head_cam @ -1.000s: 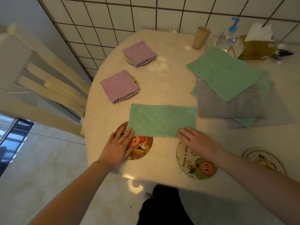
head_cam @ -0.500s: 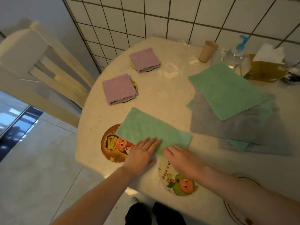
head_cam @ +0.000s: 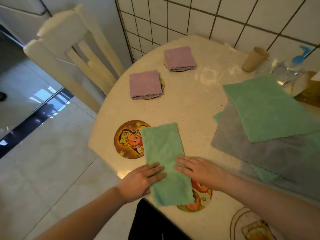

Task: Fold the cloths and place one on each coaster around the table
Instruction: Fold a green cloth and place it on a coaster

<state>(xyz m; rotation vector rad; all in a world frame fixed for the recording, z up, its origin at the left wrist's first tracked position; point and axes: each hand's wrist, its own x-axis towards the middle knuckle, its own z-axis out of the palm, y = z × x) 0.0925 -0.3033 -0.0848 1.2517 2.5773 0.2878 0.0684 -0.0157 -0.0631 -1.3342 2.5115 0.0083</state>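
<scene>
Left hand (head_cam: pixel 141 181): flat, fingers straight, lying on the left edge of the green strip, palm partly off it on the table
Right hand (head_cam: pixel 199 170): flat too, fingers stretched out and pressing the strip's right edge; neither hand grips anything
Green strip (head_cam: pixel 167 161): a cloth folded to a long band, lying across the near edge of the table (head_cam: pixel 187 110), its near end hanging a little over the rim, its far end covering part of the orange coaster (head_cam: pixel 129 139)
How it handles: I'd judge it light, limp and fluffy, with no stiffness of its own; it should hold a crease only while pressed, and it looks likely to slide on the glossy top
Where to take it: probably the two near corners, lifted and carried over to the far end to make a square
Texture: plush microfibre nap, zigzag pinked edges
Near coaster (head_cam: pixel 200 196): round, cartoon print, half hidden under the strip and the right wrist
Orange coaster: round, flat, glossy print, still without a cloth of its own
Purple cloths (head_cam: pixel 145 84) (head_cam: pixel 179 58): folded squares, layered edges showing, each sitting on a coaster
Pile (head_cam: pixel 270 118): open green and grey cloths, overlapping, to the right, well apart from the hands
Table: pale, speckled, shiny, rounded rim
Further out: paper cup (head_cam: pixel 254 58), clear pump bottle (head_cam: pixel 290 66), cream slatted chair (head_cam: pixel 74 54), white tiled wall (head_cam: pixel 207 14)
</scene>
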